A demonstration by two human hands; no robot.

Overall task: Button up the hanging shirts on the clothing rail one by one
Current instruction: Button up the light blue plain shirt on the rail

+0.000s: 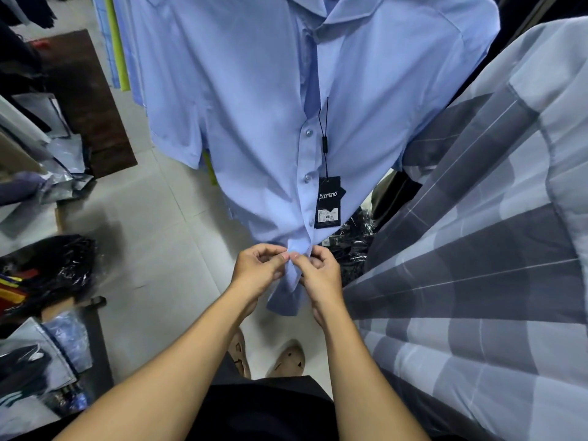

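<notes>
grip: i see left hand [259, 270] and right hand [319, 275] pinching the light blue shirt [248, 106] at its lower front.
shirt: hangs straight ahead; three buttons [307, 177] above the hands closed.
around: black tag [329, 202] beside the buttons; checked shirt [477, 249] at right.

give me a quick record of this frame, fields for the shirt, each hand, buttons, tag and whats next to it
shirt in work: light blue shirt, hanging, front towards the camera
left hand: left hand pinches the shirt's front edge near the hem
right hand: right hand pinches the same spot from the other side
buttons: three buttons above the hands look fastened; the one at the fingers is hidden
tag: black hang tag on a cord, beside the button strip
neighbour: grey checked shirt on the right
</notes>
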